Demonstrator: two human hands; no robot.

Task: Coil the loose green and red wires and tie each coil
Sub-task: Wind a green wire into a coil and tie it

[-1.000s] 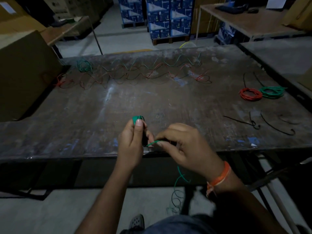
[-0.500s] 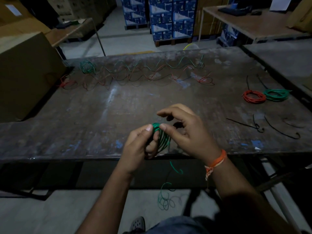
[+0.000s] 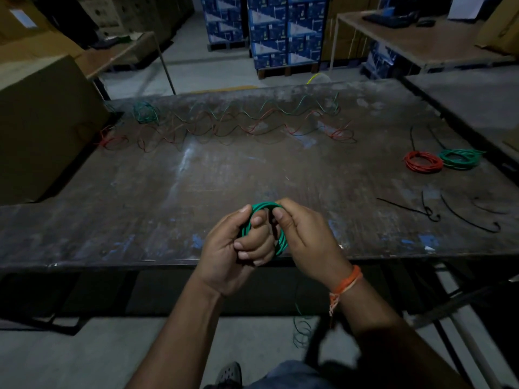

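Above the table's near edge, my left hand (image 3: 238, 245) grips a green wire coil (image 3: 262, 206) with curled fingers. My right hand (image 3: 306, 237) pinches the coil's top from the right. The wire's loose tail (image 3: 302, 324) hangs below the table edge, curling toward the floor. Loose green and red wires (image 3: 252, 122) lie in wavy lines across the far side of the table. A red coil (image 3: 423, 162) and a green coil (image 3: 458, 158) rest side by side at the right.
Black ties (image 3: 449, 211) lie on the worn table (image 3: 168, 192) at the right front. A small green tangle (image 3: 145, 113) sits at the far left. Cardboard boxes (image 3: 42, 122) stand left of the table, blue cartons (image 3: 280, 32) behind it.
The green coil has grown from a small loop into a wider ring. My right hand moved from pulling wire at the edge up to the coil's top. The hanging tail is shorter.
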